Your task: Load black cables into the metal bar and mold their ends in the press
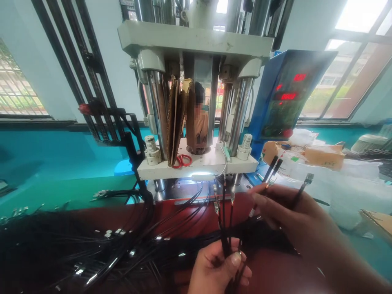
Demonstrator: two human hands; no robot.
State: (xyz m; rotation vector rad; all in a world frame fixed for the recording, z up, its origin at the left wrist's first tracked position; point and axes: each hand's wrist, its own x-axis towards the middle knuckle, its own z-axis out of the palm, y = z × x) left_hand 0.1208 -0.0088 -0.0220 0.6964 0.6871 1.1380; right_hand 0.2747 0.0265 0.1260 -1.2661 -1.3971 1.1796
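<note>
Your left hand [222, 267] is near you at the middle of the scene, its thumb and fingers pinched round a small bunch of black cables [224, 234], whose metal terminals [217, 208] point up and away from you. Your right hand [290, 208], just to the right and a little farther off, is curled with thumb and forefinger close together, holding more black leads [272, 169]; one lead with a flat silver terminal [308, 178] sticks up on the right side of that hand. The two hands are apart. Across the near left of the red work surface [266, 265] spreads a dark heap of cables [92, 253] with bright metal ends among them. On the far side, facing you, stands a pale-painted press [196, 41] on steel columns; on its lower plate are red-handled scissors [183, 160] beside upright folded cardboard [172, 126], and a lit strip lamp [202, 177] is at its front edge. To the right of the press is a blue control box [266, 98] with red digits, and beyond your right hand lie clear plastic bags [346, 192] and a cardboard box [324, 156].
</note>
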